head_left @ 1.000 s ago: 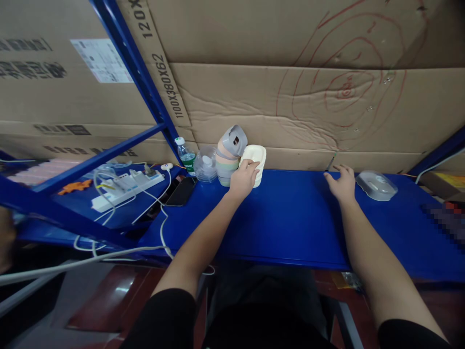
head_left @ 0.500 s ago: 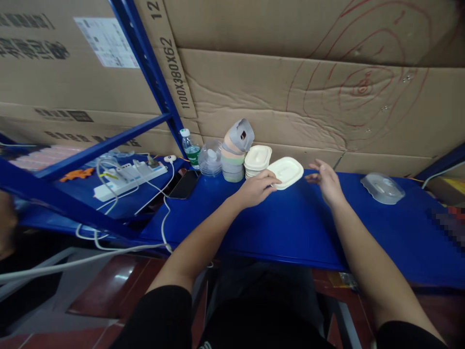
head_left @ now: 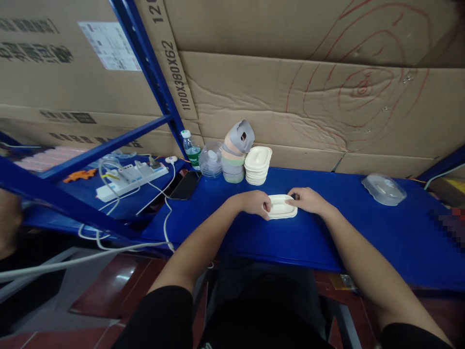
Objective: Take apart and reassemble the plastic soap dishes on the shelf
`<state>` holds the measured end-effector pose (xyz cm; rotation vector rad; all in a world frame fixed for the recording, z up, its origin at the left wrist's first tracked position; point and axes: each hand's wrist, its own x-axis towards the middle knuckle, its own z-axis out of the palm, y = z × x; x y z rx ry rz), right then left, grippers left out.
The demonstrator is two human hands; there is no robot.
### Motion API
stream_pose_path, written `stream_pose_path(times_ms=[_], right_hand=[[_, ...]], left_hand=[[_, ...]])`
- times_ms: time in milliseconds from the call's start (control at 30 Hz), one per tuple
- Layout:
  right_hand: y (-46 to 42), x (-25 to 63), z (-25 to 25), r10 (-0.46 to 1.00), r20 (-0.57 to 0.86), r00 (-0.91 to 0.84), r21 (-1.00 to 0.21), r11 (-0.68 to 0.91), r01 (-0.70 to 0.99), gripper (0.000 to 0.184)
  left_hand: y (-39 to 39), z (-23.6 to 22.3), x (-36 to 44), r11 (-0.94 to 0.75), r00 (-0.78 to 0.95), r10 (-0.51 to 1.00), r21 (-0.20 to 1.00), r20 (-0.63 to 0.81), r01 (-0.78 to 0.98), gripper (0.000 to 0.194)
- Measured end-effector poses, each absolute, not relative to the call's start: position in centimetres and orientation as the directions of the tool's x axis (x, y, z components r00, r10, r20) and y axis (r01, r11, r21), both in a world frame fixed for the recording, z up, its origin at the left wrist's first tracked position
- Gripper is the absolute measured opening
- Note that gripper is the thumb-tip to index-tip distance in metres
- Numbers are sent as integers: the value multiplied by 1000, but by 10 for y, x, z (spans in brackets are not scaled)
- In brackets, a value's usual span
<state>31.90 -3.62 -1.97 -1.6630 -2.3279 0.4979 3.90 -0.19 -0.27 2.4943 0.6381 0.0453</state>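
Low over the blue tabletop, or resting on it, is a cream rectangular lid or shallow tray (head_left: 281,208) with rounded corners and a recessed middle. My left hand (head_left: 256,203) is closed on its left end, thumb and fingers at the rim. At its right end my right hand (head_left: 308,199) pinches the edge. Behind them stands a stack of similar cream pieces (head_left: 257,165). Beside that stack is a pile of pastel cups or sleeves (head_left: 233,162), the grey top one tilted over.
Left of the pile are a clear plastic container (head_left: 210,160), a water bottle (head_left: 191,150) and a black phone (head_left: 185,185). A power strip (head_left: 131,180) with white cables lies further left. A clear plastic lid (head_left: 384,189) sits at right. Cardboard (head_left: 254,92) backs the table.
My left hand has brought the cream piece down and nearer to me, from tilted to flat. My right hand has moved left and taken hold of its right end.
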Motion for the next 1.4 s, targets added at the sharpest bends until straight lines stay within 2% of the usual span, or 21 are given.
stream_pose_path(times_ms=[67, 133, 200, 267, 367, 433, 567, 733, 933, 1167, 1400], right_hand=[[-36, 317, -19, 946, -15, -323, -385, 293, 875, 37], [-36, 316, -19, 949, -13, -316, -372, 288, 882, 42], [-36, 317, -20, 948, -5, -318, -365, 294, 883, 45], [-36, 317, -21, 944, 1, -330, -363, 308, 879, 50], [-35, 318, -23, 942, -1, -335, -350, 314, 883, 54], [-34, 318, -24, 942, -9, -335, -336, 313, 888, 53], [-35, 313, -23, 938, 6, -346, -341, 327, 881, 54], [-41, 304, -18, 927, 18, -375, -406, 349, 844, 60], [-44, 302, -14, 923, 12, -384, -428, 351, 832, 59], [-46, 302, -12, 920, 13, -393, -418, 361, 833, 58], [-45, 304, -14, 910, 29, -413, -426, 385, 819, 58]], left_hand=[[-4, 2, 39, -724, 868, 495, 535, -35, 435, 32], [-3, 9, 38, -750, 797, 578, 499, 174, 434, 31], [0, 15, 34, -775, 622, 632, 395, 463, 493, 26], [5, 22, 26, -725, 395, 615, 292, 682, 624, 25], [13, 34, 11, -547, 122, 569, 263, 814, 795, 35], [18, 44, 3, -455, 34, 571, 281, 820, 845, 47], [26, 53, 0, -392, 26, 639, 296, 769, 871, 59], [36, 50, 8, -374, 4, 669, 331, 744, 866, 48], [41, 59, 4, -431, 28, 627, 317, 778, 845, 29], [38, 68, 2, -438, 91, 652, 277, 752, 855, 43], [41, 74, 6, -430, 35, 647, 326, 762, 842, 31]])
